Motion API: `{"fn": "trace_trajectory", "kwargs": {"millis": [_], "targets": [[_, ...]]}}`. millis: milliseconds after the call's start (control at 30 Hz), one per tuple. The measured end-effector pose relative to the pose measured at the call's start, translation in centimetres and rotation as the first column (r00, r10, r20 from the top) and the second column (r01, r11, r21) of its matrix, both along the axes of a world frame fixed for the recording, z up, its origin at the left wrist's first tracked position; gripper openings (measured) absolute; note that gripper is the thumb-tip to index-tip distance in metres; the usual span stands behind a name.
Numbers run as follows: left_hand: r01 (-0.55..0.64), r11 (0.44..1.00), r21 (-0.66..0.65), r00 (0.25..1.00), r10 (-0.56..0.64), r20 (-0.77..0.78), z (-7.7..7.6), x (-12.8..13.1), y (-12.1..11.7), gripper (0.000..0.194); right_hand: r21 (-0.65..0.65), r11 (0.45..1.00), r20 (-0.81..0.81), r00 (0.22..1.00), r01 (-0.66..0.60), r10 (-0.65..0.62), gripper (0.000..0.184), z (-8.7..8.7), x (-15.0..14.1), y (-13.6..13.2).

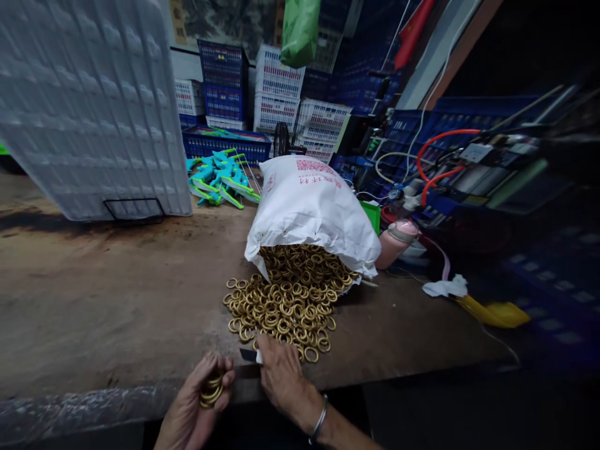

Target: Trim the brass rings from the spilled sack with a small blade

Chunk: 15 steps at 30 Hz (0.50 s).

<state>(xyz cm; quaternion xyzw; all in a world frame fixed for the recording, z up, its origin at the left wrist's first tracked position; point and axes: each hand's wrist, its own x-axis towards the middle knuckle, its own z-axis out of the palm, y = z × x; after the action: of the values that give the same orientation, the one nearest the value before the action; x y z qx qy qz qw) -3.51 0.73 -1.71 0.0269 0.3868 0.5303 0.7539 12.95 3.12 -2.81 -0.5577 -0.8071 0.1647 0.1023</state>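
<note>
Several brass-coloured rings (212, 392) are held in my left hand (190, 400), whose fingers curl round them at the table's front edge. My right hand (285, 375) is at the near edge of a heap of the same rings (285, 306). Its fingers are closed on a small dark blade (248, 355) with a white part beside the fingertips; the rest of that tool is hidden. Its fingertips also lie close to the nearest rings, and contact is unclear. The heap spills from the open mouth of a white woven sack (312, 206) lying on its side.
A large translucent ribbed plastic panel (103, 119) stands at the left on a black wire holder. Turquoise and green plastic toy-like parts (220, 178) lie behind. A pink bottle (397, 242) and a hose-fitted machine (469, 169) stand right. Stacked crates (279, 94) line the back.
</note>
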Motion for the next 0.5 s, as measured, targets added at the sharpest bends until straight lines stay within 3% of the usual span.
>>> {"fn": "trace_trajectory", "kwargs": {"millis": [133, 267, 367, 500], "targets": [[0.106, 0.989, 0.099, 0.966, -0.079, -0.247, -0.4, 1.5, 0.5, 0.026, -0.053, 0.999, -0.139, 0.99, 0.008, -0.015, 0.03, 0.8, 0.5, 0.9], [0.234, 0.959, 0.16, 0.796, -0.094, -0.598, -0.3, 3.1, 1.3, 0.046, -0.185, 0.981, -0.38, 0.925, -0.057, -0.018, 0.008, 2.7, 0.8, 1.8], [0.319, 0.932, 0.17, 0.715, -0.119, -0.689, 0.2, 3.7, 1.7, 0.042, -0.312, 0.938, -0.577, 0.814, -0.151, -0.061, 0.014, 3.4, 0.8, 2.1], [0.323, 0.925, 0.2, 0.701, -0.092, -0.707, 0.8, 4.0, 1.6, 0.03, -0.409, 0.896, -0.692, 0.699, -0.174, -0.181, 0.015, 3.0, 0.9, 2.0]]}}
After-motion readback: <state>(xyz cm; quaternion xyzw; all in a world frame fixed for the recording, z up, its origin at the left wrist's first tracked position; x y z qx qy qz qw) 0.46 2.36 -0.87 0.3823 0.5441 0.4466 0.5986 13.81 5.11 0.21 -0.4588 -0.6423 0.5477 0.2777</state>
